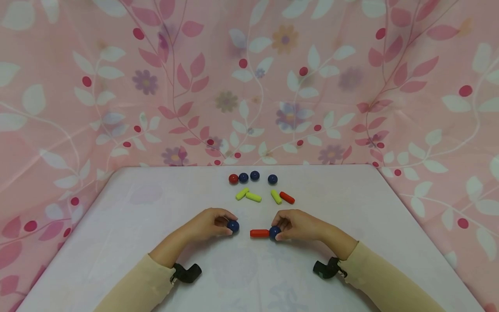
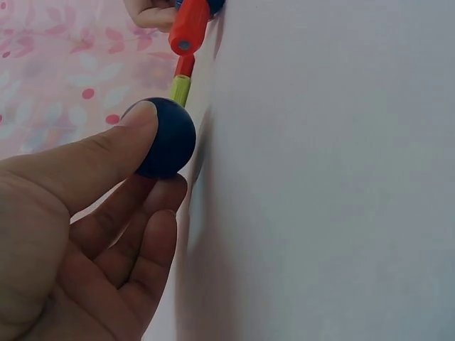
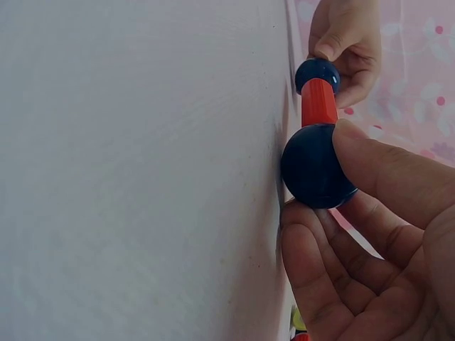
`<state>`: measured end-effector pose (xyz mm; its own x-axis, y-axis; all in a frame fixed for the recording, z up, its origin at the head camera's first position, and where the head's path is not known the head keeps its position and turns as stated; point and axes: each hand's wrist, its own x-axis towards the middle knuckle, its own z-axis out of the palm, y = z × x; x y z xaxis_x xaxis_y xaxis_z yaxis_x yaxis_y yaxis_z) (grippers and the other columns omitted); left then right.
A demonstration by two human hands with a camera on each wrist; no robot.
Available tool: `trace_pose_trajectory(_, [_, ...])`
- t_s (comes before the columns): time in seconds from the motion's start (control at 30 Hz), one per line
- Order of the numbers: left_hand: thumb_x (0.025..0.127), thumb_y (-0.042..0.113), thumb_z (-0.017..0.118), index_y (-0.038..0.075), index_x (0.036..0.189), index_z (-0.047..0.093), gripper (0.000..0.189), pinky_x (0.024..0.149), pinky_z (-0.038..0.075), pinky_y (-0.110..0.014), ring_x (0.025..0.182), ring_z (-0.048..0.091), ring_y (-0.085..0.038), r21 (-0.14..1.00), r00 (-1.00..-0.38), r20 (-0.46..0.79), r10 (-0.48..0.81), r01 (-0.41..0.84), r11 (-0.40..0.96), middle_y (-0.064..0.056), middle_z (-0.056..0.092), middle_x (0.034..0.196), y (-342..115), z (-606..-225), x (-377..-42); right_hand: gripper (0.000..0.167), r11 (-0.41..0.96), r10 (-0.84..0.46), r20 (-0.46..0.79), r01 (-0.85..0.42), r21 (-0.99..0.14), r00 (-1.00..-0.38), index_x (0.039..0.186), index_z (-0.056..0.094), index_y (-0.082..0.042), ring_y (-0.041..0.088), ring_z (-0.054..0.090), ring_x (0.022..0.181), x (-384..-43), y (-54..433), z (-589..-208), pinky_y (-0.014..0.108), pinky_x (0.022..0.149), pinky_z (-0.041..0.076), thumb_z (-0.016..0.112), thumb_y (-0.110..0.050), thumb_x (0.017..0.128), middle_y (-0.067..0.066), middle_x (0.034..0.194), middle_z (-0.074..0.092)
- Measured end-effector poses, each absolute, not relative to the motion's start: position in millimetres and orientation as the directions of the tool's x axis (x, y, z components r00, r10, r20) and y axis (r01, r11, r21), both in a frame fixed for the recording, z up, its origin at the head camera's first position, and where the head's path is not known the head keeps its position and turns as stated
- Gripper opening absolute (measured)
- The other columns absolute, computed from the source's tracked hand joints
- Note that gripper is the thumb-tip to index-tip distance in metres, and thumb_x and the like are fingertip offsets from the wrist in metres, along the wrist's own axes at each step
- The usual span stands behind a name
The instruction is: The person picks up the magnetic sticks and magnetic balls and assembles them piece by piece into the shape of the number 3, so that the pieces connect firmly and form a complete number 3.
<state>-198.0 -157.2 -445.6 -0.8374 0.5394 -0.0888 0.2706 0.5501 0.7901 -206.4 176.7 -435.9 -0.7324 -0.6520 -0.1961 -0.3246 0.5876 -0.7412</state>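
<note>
Between thumb and fingers, my left hand [image 1: 212, 223] pinches a dark blue ball [image 1: 233, 226]. Across from it my right hand [image 1: 298, 225] holds a second dark blue ball [image 1: 274, 232]. A red rod [image 1: 259, 233] is joined to this second ball and points left toward the other one, with a gap between them. In the left wrist view the free end of the red rod [image 2: 188, 32] shows a small grey-blue tip. The right wrist view has the held ball [image 3: 318, 167] close up, the rod behind it and the left hand's ball [image 3: 317, 75] beyond.
Farther back on the white table [image 1: 187, 186] lie a red ball [image 1: 233, 179] and several blue balls [image 1: 255, 175]. In front of them are several yellow-green rods [image 1: 253, 197] and another red rod [image 1: 287, 197]. A flowered pink cloth [image 1: 249, 108] hangs behind the table.
</note>
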Motion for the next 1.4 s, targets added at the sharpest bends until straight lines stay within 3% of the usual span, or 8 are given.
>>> trace_pose_trajectory(0.17, [0.089,0.02,0.078,0.015,0.12,0.071,0.033,0.087,0.052,-0.028,0.099,0.063,-0.013,0.798,-0.82,-0.095,0.565,0.276,0.535,0.005,0.068,0.108,-154.7,-444.3,-194.9,0.028,0.581,-0.659,-0.192,-0.331,-0.743,-0.727,0.107,0.066,-0.016,0.015,0.06,0.087,-206.9,176.5,-436.1,0.026,0.08,0.052,0.082,-0.023,0.085,-0.005,0.096,0.064])
trace_pose_trajectory(0.6, [0.089,0.022,0.078,0.019,0.119,0.071,0.031,0.094,0.051,-0.038,0.103,0.061,-0.014,0.803,-0.798,-0.122,0.59,0.27,0.531,0.006,0.067,0.112,-144.7,-447.2,-192.0,0.027,0.588,-0.659,-0.202,-0.329,-0.739,-0.724,0.107,0.065,-0.017,0.016,0.06,0.088,-209.2,176.2,-434.6,0.027,0.08,0.053,0.082,-0.022,0.086,-0.006,0.096,0.063])
trace_pose_trajectory(1.4, [0.089,0.02,0.078,0.018,0.118,0.07,0.03,0.092,0.052,-0.032,0.1,0.062,-0.013,0.821,-0.784,-0.138,0.605,0.251,0.513,0.006,0.067,0.109,-131.9,-446.9,-190.0,0.028,0.58,-0.659,-0.196,-0.326,-0.746,-0.726,0.107,0.066,-0.015,0.015,0.059,0.087,-208.2,175.0,-432.4,0.025,0.08,0.053,0.082,-0.022,0.085,-0.005,0.095,0.063])
